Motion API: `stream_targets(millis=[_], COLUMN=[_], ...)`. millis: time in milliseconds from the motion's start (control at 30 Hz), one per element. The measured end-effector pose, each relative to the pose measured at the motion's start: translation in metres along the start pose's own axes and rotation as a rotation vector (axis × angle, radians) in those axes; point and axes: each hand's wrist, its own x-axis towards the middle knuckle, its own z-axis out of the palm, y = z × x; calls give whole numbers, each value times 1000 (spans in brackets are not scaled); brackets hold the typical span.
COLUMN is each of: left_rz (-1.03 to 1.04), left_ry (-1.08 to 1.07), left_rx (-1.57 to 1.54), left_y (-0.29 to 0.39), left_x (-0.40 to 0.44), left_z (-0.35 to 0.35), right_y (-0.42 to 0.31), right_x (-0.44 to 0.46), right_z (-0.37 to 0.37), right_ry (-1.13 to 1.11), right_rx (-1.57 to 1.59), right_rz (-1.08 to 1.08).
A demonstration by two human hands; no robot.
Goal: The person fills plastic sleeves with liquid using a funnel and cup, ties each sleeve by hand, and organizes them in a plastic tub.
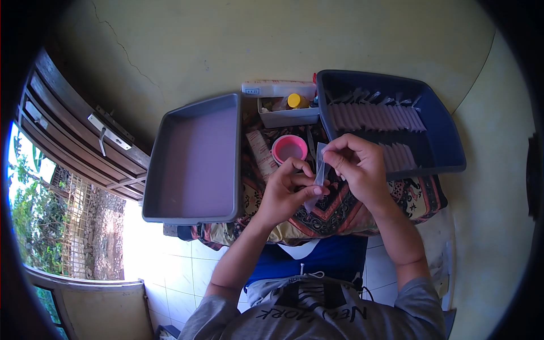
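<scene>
Slanting lengthwise up-view, slim plastic bag

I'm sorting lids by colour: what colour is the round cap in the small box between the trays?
The cap is yellow; the head view shows it best.

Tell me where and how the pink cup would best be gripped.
Probably around the outer wall just below the rim, coming from above: the pink cup looks upright, with its round, open mouth facing up. Pale purple liquid shows inside, so keep it level.
</scene>
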Motion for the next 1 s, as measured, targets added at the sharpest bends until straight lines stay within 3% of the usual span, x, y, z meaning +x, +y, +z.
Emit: stream_targets(millis=[100, 300, 600, 700, 767, 800, 867, 1000], left_rz=[-25, -31, 11, -87, -96, -109, -119, -98], left_ry=[62, 54, 189, 194, 191, 188, 174, 158], left_rx=[72, -9, 7, 22, 24, 23, 58, 148], left_y=[1, 0, -16, -11, -14, -15, -14, -15], left_x=[0, 3, -1, -3, -5, -6, -5, -1], left_z=[1, 3, 2, -8, -14, -16, -17, -17], right_y=[11, 18, 32, 36, 20, 12, 0, 18], right_x=[3, 3, 8, 9, 7, 6, 3, -5], right_z=[0, 8, -4, -7, -4, -3, 1, 11], right_ry=[31, 62, 87, -50, -24, -27, -315, -404], right_rx=[-5, -57, 165, 146, -97, -97, -686, -1005], right_rz=[78, -15, 174, 122, -129, -128, -456, -600])
